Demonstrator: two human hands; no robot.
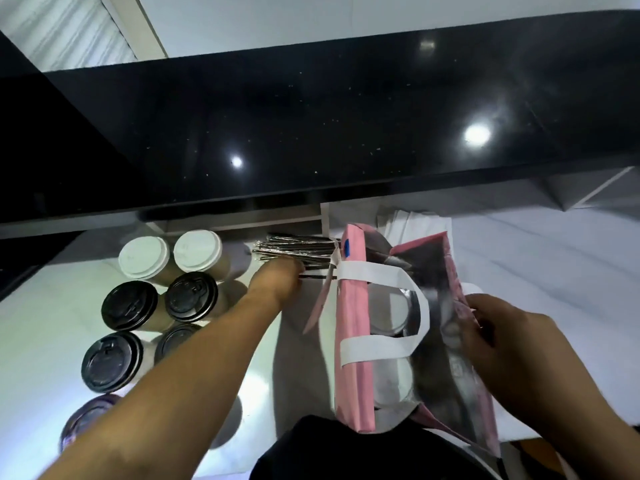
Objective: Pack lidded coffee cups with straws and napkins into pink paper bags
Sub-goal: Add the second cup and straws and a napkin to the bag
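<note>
At left of the frame stand two white-lidded cups (169, 258) and five dark-lidded cups (130, 306). The left hand (277, 278) reaches up to the straw bundle (294, 251), fingers curled on straws. The right hand (502, 337) pinches the rim of one pink bag (353, 327) at centre right, with cups inside

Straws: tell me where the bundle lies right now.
In the head view the straws lie on the white counter under the black shelf, between the white-lidded cups and the pink bag, with the left hand on them.

Pink bag (351, 327) with white handles (377, 271), black lids (130, 305), white lids (143, 252), black counter (311, 133)
</note>
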